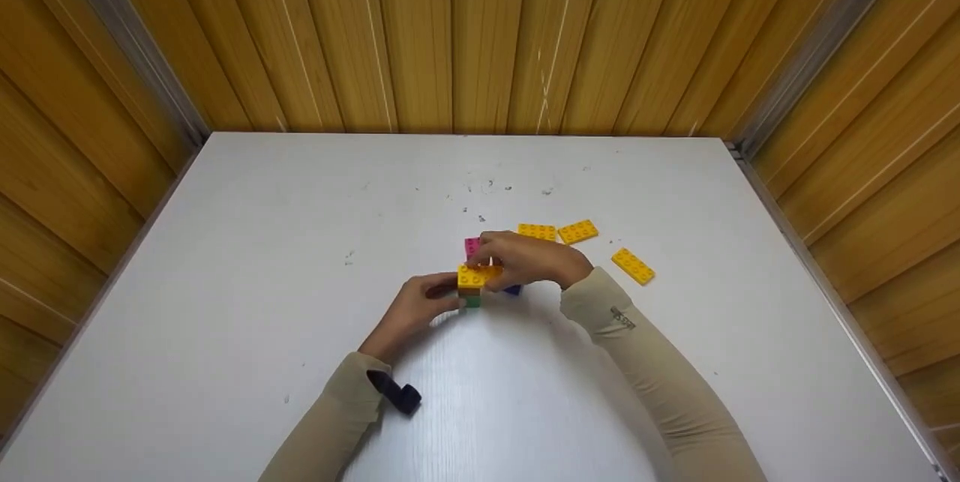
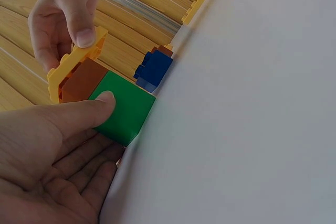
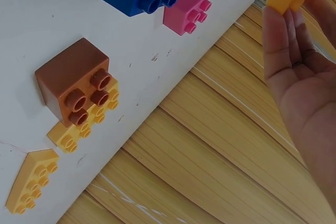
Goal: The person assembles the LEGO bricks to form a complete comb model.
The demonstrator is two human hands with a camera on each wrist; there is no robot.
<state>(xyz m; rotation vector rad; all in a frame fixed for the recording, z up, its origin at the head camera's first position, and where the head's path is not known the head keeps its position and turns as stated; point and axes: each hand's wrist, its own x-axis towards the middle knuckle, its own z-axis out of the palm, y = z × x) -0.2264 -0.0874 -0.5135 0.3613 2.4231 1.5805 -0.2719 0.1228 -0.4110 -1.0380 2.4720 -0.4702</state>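
Sleeve lettering (image 1: 622, 318) unreadable, left hand (image 1: 409, 309) gripping green brick (image 2: 128, 109), right hand (image 1: 526, 257) pinching yellow brick (image 2: 72, 62)

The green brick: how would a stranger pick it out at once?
At the white table, find the left hand. Its thumb presses the green brick, which sits directly below a brown brick. Only this brick is green; the others are yellow, brown, blue or pink.

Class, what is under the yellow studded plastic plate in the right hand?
Under the yellow plate are a brown plastic block and, below that, a green plastic block; their tops are mostly covered.
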